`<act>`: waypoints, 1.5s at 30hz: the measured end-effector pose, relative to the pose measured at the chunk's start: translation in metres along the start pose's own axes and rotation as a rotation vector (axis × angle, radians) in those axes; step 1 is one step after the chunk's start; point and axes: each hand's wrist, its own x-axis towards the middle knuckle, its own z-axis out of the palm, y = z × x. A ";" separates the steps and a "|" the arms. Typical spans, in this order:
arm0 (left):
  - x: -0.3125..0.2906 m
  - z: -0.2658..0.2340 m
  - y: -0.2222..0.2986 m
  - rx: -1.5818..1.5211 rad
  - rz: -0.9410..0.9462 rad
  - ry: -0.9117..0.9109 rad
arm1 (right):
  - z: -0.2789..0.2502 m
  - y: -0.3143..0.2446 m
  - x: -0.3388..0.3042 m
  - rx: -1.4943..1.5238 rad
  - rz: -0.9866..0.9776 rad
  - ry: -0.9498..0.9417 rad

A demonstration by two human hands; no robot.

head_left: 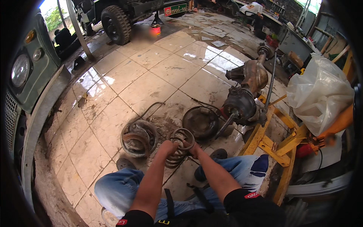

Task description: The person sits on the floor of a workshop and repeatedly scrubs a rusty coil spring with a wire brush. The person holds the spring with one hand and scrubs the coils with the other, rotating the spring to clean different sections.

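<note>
The left hand's (168,147) and right hand's (195,149) fingers grip a grey-brown metal coil (177,154) between them, with a round rusty metal plate (138,139) to their left, apparently a handling step whose next move calls for even two-handed support.

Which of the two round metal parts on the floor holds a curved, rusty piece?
The left part, beside the left hand; the darker right part shows none.
</note>
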 end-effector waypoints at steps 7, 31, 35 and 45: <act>0.014 -0.031 -0.008 0.524 0.225 -0.121 | 0.013 -0.059 -0.070 -0.045 -0.057 -0.239; 0.021 -0.023 -0.053 0.034 0.492 0.365 | 0.062 -0.059 -0.060 0.125 -0.135 -0.097; 0.018 -0.016 -0.063 -0.035 0.504 0.522 | 0.059 -0.058 -0.054 0.000 -0.155 -0.003; 0.032 -0.017 -0.076 -0.112 0.360 0.381 | 0.073 -0.069 -0.085 0.100 -0.199 0.154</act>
